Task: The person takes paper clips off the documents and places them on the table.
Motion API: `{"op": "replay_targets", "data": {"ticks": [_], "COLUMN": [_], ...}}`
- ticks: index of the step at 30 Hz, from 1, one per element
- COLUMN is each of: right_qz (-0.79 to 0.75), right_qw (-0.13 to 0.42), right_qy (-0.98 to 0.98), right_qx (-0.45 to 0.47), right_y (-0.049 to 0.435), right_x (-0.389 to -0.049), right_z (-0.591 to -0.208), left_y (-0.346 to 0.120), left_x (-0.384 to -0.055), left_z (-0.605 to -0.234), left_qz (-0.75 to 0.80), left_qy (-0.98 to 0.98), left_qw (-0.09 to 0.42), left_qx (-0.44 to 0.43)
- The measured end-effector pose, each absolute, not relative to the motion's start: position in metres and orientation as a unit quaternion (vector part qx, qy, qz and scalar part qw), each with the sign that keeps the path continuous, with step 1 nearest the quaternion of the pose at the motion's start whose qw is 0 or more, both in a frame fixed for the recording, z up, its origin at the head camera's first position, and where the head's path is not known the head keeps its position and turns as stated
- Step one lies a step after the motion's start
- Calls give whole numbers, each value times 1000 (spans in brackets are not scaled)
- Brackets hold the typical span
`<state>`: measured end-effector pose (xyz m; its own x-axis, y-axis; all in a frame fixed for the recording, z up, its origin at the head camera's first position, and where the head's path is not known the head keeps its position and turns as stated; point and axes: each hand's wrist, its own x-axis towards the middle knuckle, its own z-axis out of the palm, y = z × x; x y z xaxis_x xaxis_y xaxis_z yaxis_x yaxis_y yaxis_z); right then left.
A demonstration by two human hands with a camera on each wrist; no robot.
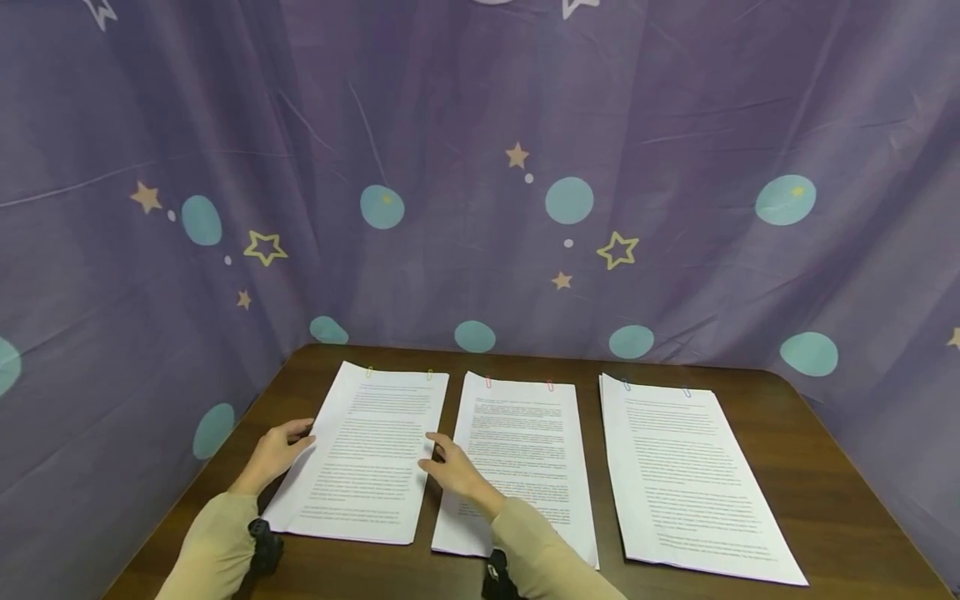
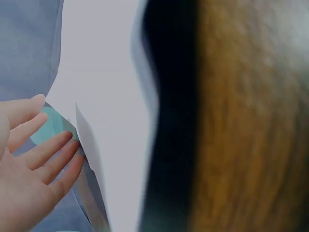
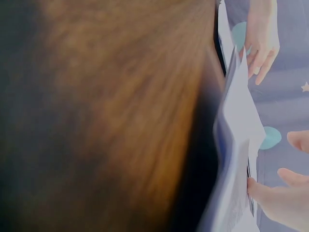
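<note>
A stack of printed sheets (image 1: pixel 367 458) with two yellow paper clips (image 1: pixel 370 372) on its top edge lies at the left of the table. My left hand (image 1: pixel 276 454) is at its left edge, fingers extended; the left wrist view shows the fingertips (image 2: pixel 68 137) close to the paper's side. At the same stack's right edge is my right hand (image 1: pixel 457 471), above the left part of a middle stack (image 1: pixel 517 458) with red clips (image 1: pixel 488 382). Its thumb and fingers are spread apart, and a finger (image 3: pixel 258 191) appears against paper in the right wrist view. Neither hand grips anything.
To the right lies a third printed stack (image 1: pixel 690 483) with blue paper clips (image 1: pixel 687 391). All three stacks rest on a dark brown wooden table (image 1: pixel 832 517). A purple curtain (image 1: pixel 480 108) with stars and teal spots hangs behind and at both sides.
</note>
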<state>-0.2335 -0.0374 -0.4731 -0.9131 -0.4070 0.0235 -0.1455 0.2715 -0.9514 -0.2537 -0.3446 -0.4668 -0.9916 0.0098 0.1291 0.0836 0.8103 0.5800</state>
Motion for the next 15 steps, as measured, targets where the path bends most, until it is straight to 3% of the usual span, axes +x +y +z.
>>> {"op": "replay_targets", "data": {"ticks": [15], "right_qz": [-590], "right_qw": [151], "right_qy": [778], "right_qx": [-153], "right_y": [-35], "right_x": [-235], "right_z": [-477], "left_y": [-342], "left_x": [-258], "left_z": [-470], "left_qz": [-410], "left_qy": [-911], "left_qw": [50], "left_qx": [1]}}
